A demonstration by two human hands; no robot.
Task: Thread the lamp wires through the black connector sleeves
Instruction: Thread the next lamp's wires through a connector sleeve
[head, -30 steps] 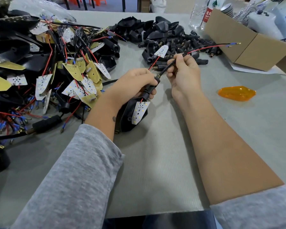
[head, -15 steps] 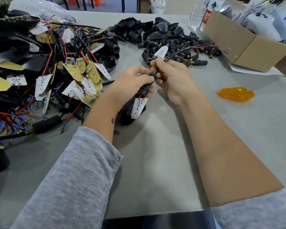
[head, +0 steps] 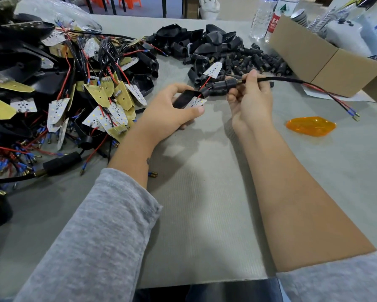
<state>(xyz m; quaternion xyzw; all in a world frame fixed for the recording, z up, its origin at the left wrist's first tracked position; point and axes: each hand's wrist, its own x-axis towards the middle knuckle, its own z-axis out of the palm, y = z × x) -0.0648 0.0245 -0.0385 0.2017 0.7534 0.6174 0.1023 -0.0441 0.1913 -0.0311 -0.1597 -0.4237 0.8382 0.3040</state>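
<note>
Wires now pulled through sleeve; right hand pinches cable, left hand grips housing; threading looks done

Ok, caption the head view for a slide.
Left hand holds lamp housing; right hand grips the sleeved wires.

Small assembly workshop, hand work at bench. Grey work table carries big heap of LED boards with wires, pile of black connector sleeves (many same parts), cardboard box, orange lens.
</note>
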